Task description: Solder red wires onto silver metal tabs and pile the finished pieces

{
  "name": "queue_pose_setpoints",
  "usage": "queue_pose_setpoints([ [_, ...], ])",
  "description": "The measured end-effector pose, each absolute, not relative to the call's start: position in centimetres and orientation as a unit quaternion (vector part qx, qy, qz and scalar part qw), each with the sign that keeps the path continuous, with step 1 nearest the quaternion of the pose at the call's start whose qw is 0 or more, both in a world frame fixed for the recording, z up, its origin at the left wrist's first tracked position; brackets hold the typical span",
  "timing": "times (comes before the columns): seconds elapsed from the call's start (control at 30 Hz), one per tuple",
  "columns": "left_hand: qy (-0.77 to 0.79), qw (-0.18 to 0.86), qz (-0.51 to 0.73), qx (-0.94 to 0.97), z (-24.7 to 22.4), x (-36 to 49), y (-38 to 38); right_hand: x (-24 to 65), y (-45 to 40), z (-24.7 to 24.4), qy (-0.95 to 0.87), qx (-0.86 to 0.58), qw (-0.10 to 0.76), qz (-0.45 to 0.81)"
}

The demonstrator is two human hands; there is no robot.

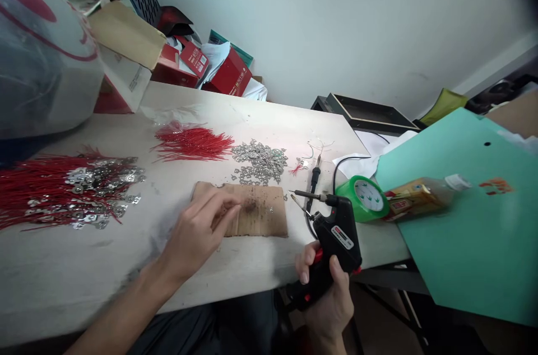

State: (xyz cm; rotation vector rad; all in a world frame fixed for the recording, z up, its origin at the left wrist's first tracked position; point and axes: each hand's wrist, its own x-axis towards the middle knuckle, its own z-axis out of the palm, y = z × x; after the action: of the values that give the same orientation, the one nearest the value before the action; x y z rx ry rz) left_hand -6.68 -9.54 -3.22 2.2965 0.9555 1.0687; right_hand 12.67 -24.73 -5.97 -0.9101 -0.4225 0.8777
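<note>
My right hand [330, 293] is wrapped round the handle of a black soldering gun [338, 232], whose tip points left above the table. Over a scorched piece of cardboard [264, 223], my left hand [205, 215] has thumb and fingers pinched together; what they hold, if anything, is too small to make out. A small metal piece lies on the cardboard near its dark burn mark. Behind the cardboard is a heap of small metal terminals [260, 162], with a bundle of red wires [193, 143] beside it.
Red wires with metal terminals attached [88, 187] are piled at left. A pencil-type soldering iron [314, 181], a green tape roll [363, 198] and a bottle [424, 195] stand or lie at right. Boxes [126, 64] and a plastic bag [46, 64] crowd the back left.
</note>
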Motion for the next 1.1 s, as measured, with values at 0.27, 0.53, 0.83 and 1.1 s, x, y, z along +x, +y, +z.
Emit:
queue_pose_setpoints([
  [0.27,0.345,0.215,0.418,0.813,-2.6,-6.5,-10.0,12.7,-24.8,-6.2,-0.219,-0.436,0.78,0.392],
  [0.53,0.34,0.231,0.402,0.818,-2.7,-6.6,-10.1,12.1,-24.7,-6.3,-0.251,-0.47,0.77,0.351],
  [0.83,0.329,0.186,0.307,0.874,-3.5,-6.3,-9.8,11.7,-25.7,-3.2,-0.26,-0.666,0.645,0.271],
  [1.1,0.25,0.053,0.237,0.937,-4.4,-5.9,-10.4,12.7,-23.9,0.1,-0.382,-0.777,0.471,0.168],
])
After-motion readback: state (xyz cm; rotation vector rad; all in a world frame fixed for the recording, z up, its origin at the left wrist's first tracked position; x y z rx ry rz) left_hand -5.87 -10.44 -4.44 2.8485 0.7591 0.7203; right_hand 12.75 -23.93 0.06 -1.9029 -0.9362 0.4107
